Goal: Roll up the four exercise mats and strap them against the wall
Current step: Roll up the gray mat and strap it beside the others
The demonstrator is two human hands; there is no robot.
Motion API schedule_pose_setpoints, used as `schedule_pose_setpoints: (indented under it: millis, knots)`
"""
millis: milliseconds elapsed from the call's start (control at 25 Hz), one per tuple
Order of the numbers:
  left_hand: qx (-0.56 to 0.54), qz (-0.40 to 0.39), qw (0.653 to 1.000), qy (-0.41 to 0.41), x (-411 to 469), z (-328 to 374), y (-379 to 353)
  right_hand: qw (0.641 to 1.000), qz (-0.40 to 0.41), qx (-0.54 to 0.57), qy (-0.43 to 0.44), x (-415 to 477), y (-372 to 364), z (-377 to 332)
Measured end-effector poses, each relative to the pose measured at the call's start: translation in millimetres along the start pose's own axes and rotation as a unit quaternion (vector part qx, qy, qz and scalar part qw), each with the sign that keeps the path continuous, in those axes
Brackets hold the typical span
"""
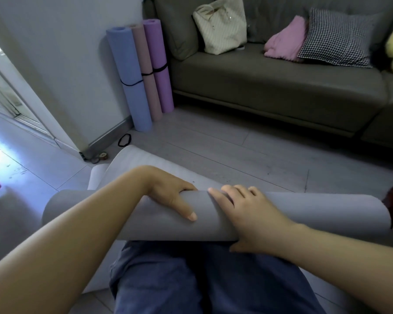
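Note:
A grey exercise mat lies across my lap, rolled into a thick tube, with its loose end still flat on the floor ahead. My left hand grips over the top of the roll, fingers curled behind it. My right hand presses on the roll just to the right, thumb underneath. Three rolled mats stand against the wall by the sofa: blue, pink and purple, each with a black strap around it. A loose black strap lies on the floor near the wall.
A grey sofa fills the far right, carrying a cream bag, a pink cloth and a checked cushion. A door frame and bright doorway lie at the left. Small tape rolls sit by the skirting.

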State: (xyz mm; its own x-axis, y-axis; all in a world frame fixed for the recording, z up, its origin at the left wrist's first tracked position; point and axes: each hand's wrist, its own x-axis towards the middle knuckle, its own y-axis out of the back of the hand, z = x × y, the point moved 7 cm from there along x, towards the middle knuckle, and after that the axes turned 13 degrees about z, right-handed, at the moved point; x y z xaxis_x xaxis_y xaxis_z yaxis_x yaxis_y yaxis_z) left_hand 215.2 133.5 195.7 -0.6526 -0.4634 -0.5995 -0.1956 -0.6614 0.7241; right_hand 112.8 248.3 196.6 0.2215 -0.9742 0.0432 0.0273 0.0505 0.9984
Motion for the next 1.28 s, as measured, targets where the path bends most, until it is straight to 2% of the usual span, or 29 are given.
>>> schedule_pose_setpoints:
  millis: [80, 120, 240, 320, 480, 560, 680, 800, 880, 960, 1040, 1120, 1280]
  knots:
    - [0.020, 0.066, 0.998, -0.014, -2.3, -3.1, 1.5, 1.000, 0.022, 0.021, -0.008, 8.2, -4.0, 7.2]
    - [0.069, 0.123, 0.990, -0.018, -6.7, -3.8, 1.1, 0.999, 0.024, 0.032, -0.011, 11.9, -3.9, 10.0]
    - [0.252, 0.275, 0.927, -0.048, -33.5, 9.6, -10.4, 0.997, -0.013, 0.079, 0.001, 26.8, 4.0, 17.3]
    - [0.262, 0.323, 0.908, -0.057, -49.6, 12.3, -3.6, 0.993, -0.046, 0.100, 0.036, 44.0, 21.6, 18.1]
    - [0.206, 0.370, 0.905, -0.030, -82.8, -4.3, 28.1, 0.984, -0.053, 0.143, 0.089, 75.1, 55.2, 7.3]
    - [0.204, 0.354, 0.913, -0.016, -89.8, -6.6, 18.1, 0.980, -0.083, 0.151, 0.104, 74.4, 51.0, -0.5]
    - [0.169, 0.303, 0.938, -0.019, -87.7, -1.3, -15.2, 0.961, -0.170, 0.192, 0.100, 56.0, 29.6, -8.5]
    - [0.085, 0.206, 0.975, -0.002, -77.7, -3.1, -28.7, 0.939, -0.247, 0.225, 0.083, 49.3, 9.8, -9.5]
    - [0.038, 0.136, 0.990, 0.016, -66.5, -8.8, -25.6, 0.930, -0.269, 0.244, 0.053, 51.2, 4.9, -4.9]
    - [0.010, 0.074, 0.997, 0.030, -54.3, -17.7, -20.0, 0.942, -0.237, 0.237, 0.038, 52.0, 10.6, 1.4]
    - [-0.013, 0.028, 0.999, 0.044, -43.6, -27.4, -16.0, 0.975, -0.144, 0.162, 0.047, 47.5, 24.8, 5.9]
    - [-0.045, -0.009, 0.998, 0.049, -33.9, -34.8, -16.0, 0.992, -0.066, 0.088, 0.069, 35.8, 34.7, -3.8]
    - [-0.094, -0.038, 0.993, 0.061, -26.2, -38.6, -14.0, 0.997, -0.024, 0.009, 0.072, 29.5, 10.5, -23.1]
